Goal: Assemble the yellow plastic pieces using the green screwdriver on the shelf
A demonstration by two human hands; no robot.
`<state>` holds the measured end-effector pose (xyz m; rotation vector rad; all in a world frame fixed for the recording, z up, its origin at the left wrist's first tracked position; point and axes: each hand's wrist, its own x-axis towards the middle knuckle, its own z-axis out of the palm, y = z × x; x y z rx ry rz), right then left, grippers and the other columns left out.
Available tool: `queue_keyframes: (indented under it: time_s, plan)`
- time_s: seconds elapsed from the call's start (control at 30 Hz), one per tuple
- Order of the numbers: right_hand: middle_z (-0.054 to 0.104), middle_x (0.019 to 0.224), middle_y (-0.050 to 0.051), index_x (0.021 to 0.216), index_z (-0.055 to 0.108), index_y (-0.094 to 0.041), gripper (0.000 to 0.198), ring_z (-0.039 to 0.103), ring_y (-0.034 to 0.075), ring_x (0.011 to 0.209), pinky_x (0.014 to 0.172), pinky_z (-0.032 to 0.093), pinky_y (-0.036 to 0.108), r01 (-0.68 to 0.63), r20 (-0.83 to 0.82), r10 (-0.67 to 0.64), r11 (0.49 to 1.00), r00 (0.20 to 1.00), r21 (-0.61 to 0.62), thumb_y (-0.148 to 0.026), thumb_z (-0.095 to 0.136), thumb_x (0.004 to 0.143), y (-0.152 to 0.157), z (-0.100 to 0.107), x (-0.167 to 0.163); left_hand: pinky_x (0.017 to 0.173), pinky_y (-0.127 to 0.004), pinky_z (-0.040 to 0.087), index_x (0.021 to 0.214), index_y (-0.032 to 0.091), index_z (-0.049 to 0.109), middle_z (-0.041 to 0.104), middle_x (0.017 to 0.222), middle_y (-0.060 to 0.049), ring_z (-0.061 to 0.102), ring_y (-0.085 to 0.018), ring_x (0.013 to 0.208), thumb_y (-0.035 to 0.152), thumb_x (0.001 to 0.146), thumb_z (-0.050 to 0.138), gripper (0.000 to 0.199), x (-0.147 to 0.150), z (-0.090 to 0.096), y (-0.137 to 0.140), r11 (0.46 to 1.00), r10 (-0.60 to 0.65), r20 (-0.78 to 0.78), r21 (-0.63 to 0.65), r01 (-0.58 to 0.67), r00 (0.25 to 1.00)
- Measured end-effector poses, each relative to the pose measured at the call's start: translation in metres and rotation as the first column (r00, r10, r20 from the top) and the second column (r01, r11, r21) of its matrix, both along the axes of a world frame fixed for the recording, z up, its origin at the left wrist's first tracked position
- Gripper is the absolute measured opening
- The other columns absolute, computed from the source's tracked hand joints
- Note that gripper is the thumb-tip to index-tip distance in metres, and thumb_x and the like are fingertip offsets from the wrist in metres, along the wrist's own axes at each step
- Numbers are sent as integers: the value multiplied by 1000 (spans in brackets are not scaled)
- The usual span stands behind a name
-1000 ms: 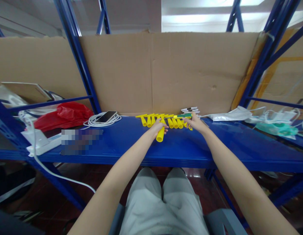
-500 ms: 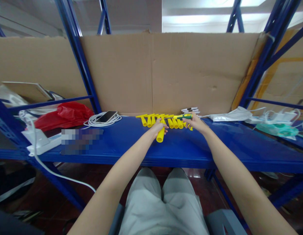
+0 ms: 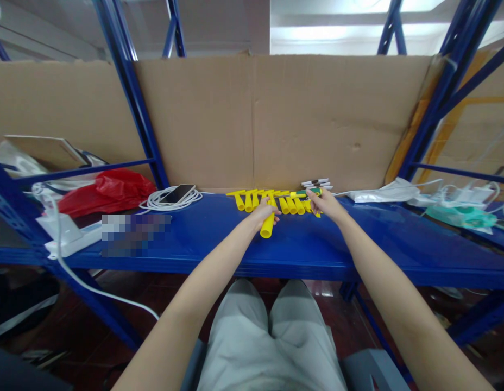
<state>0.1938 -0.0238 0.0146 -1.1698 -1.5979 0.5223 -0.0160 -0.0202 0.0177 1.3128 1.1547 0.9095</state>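
Note:
My left hand (image 3: 262,214) is closed around a yellow hollow plastic tube (image 3: 267,227), its open end pointing toward me and its far end up near a row of similar parts. Between the fingers of my right hand (image 3: 322,202) is a screwdriver with a green and yellow handle (image 3: 315,192), lying roughly level with its yellow end toward the left. Several more yellow tubes (image 3: 291,206) with flat cross-pieces lie side by side behind and on both sides of my left hand. Small yellow pieces (image 3: 317,214) lie just under my right hand.
The blue shelf (image 3: 219,239) carries a phone (image 3: 177,194) on a coiled white cable (image 3: 156,203), a red bag (image 3: 109,193) and a power strip (image 3: 84,239) at left. White pens (image 3: 316,183) and a white packet (image 3: 382,191) lie behind and right. Cardboard (image 3: 296,119) closes the back.
My right hand has shifted its grip slightly left along the screwdriver, and more of the green handle end shows. My left hand and its tube stay in place.

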Motion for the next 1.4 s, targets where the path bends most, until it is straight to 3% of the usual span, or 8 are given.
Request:
queue_keyframes:
  time_s: [0.1, 0.27, 0.5, 0.6, 0.73, 0.93, 1.03, 1.4]
  plan:
    - [50, 45, -5, 76, 46, -22, 34, 48, 10, 34, 32, 35, 20, 26, 25, -25, 999, 999, -30, -52, 61, 82, 0, 0, 2, 41, -17, 40, 146, 28, 15, 61, 79, -1, 48, -7, 42, 3, 83, 45, 75, 0, 0, 0, 1000, -11, 7, 0, 11, 1000]
    - [60, 60, -4, 85, 47, -23, 35, 52, 10, 39, 32, 37, 20, -4, -92, 3, 1000, 996, -12, -40, 74, 73, -2, 0, 1, 42, -18, 42, 146, 28, 14, 62, 80, -1, 48, -6, 42, 4, 83, 44, 74, 0, 1, -1, 1000, -8, -1, -5, 8, 1000]
    - [47, 39, -5, 66, 46, -22, 36, 45, 11, 31, 30, 35, 21, 124, 31, -124, 992, 992, -1, -52, 62, 81, -6, 2, 1, 42, -18, 41, 147, 28, 15, 63, 83, -2, 49, -6, 42, 4, 84, 46, 74, 0, 1, -3, 1000, -14, -4, -1, 14, 1000]
    - [56, 53, -5, 85, 50, -22, 26, 49, 10, 34, 30, 35, 20, 80, -40, -81, 996, 996, -36, -42, 66, 80, -6, 2, -3, 42, -18, 40, 147, 27, 15, 62, 84, -3, 48, -6, 42, 3, 83, 45, 74, 0, 0, -3, 1000, -13, -6, 7, 13, 1000]
    - [59, 63, -6, 106, 46, -24, 38, 54, 11, 39, 32, 38, 20, 6, -171, -13, 999, 985, -38, -31, 69, 77, -4, 3, -6, 42, -19, 41, 148, 27, 15, 63, 87, -4, 48, -6, 42, 5, 84, 47, 75, 0, 0, -3, 1000, -14, -11, 11, 14, 1000]
    - [51, 44, -6, 75, 47, -25, 31, 47, 11, 34, 30, 35, 21, 71, -115, -65, 996, 991, 49, -45, 70, 76, -7, 5, -4, 40, -18, 39, 147, 28, 15, 61, 83, -2, 49, -6, 41, 5, 84, 46, 75, 1, 0, -4, 999, -38, -15, 8, 38, 999]
    - [49, 39, -5, 66, 45, -24, 36, 45, 11, 31, 30, 35, 21, 98, -107, -95, 995, 990, 19, -50, 67, 78, -8, 6, -5, 41, -18, 40, 148, 28, 15, 62, 84, -2, 48, -6, 42, 4, 84, 45, 75, 1, 1, -5, 999, -36, -21, 9, 36, 999]
    - [65, 56, 2, 86, 55, -19, 28, 53, 10, 36, 39, 46, 20, -149, -522, 9, 963, 853, -225, -46, 61, 85, -17, 20, -6, 40, -18, 39, 146, 27, 19, 63, 81, -2, 50, -7, 42, 3, 82, 46, 74, 1, 1, -5, 996, -91, -3, 4, 92, 996]
